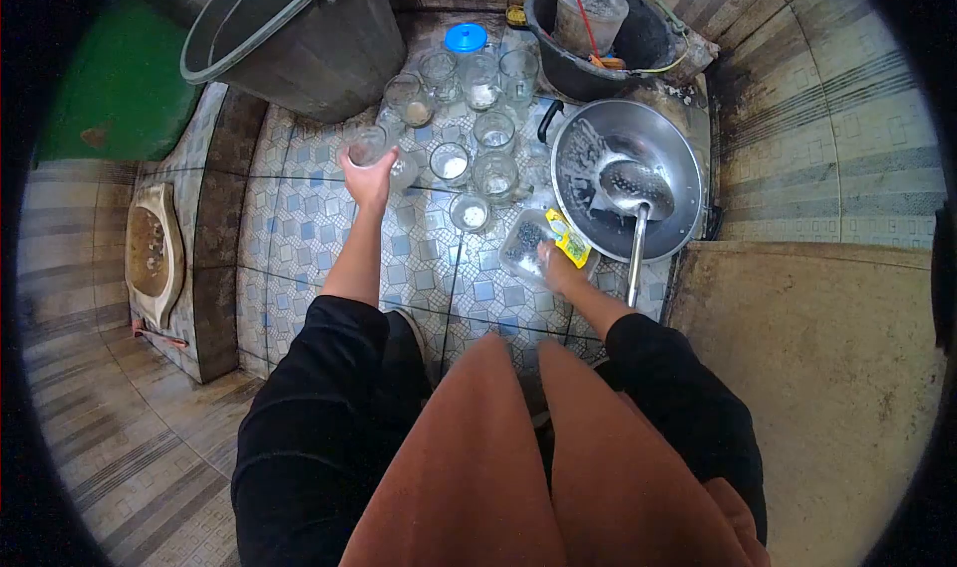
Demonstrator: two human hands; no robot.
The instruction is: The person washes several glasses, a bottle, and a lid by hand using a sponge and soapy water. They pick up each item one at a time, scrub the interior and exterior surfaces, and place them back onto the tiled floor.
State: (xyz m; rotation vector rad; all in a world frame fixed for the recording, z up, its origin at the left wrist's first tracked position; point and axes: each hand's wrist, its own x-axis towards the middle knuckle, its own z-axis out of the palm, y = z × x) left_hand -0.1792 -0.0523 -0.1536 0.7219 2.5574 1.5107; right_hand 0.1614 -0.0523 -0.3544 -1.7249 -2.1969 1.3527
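My left hand (pixel 368 176) is wrapped round a clear glass (pixel 368 145), to the left of several glass mugs on the tiled floor. One mug (pixel 450 162) in the group has something white in its bottom. On the right, my right hand (pixel 554 266) reaches into a clear plastic container (pixel 522 245), beside a yellow packet (pixel 567 238). Its fingers are closed by a dark scrubber (pixel 530 233); what they hold is too small to tell.
A metal wok (pixel 588 190) with a perforated ladle (pixel 638 188) lies at right. Behind stand a large grey bucket (pixel 329 54), a blue lid (pixel 466 37) and a black tub (pixel 573 72) holding a container. A raised ledge (pixel 214 238) borders the left.
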